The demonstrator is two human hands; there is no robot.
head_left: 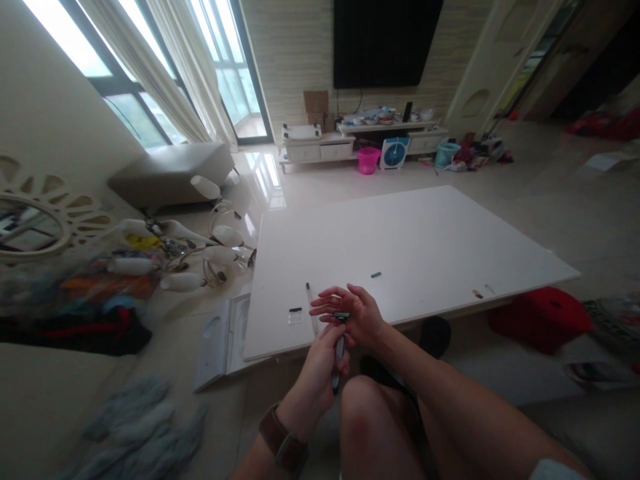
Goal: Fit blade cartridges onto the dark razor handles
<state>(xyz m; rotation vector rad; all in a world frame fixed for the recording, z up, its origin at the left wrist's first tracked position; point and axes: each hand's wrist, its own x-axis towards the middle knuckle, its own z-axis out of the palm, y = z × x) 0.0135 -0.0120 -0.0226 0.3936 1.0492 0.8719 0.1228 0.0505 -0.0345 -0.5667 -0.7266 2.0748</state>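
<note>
My left hand (pixel 327 353) is closed around the grey and black handle of a razor (pixel 339 363). The razor's narrow head has a green strip and points up and away from me. Close by that head, my right hand (pixel 364 315) has its fingers stretched out and apart; whether it touches the head I cannot tell. On the white table (pixel 410 233) beyond my hands lies a small dark green strip-like piece (pixel 376 275). Left of my fingers are a thin clear stick with a dark tip (pixel 309 293) and a small clear case with a black edge (pixel 295 316).
Small items (pixel 477 293) lie near the table's right front edge. A red stool (pixel 543 320) stands to the right. On the left are a chandelier (pixel 210 250) and an open white box (pixel 220 343). A pink basket (pixel 369 160) stands by the TV cabinet (pixel 335 152).
</note>
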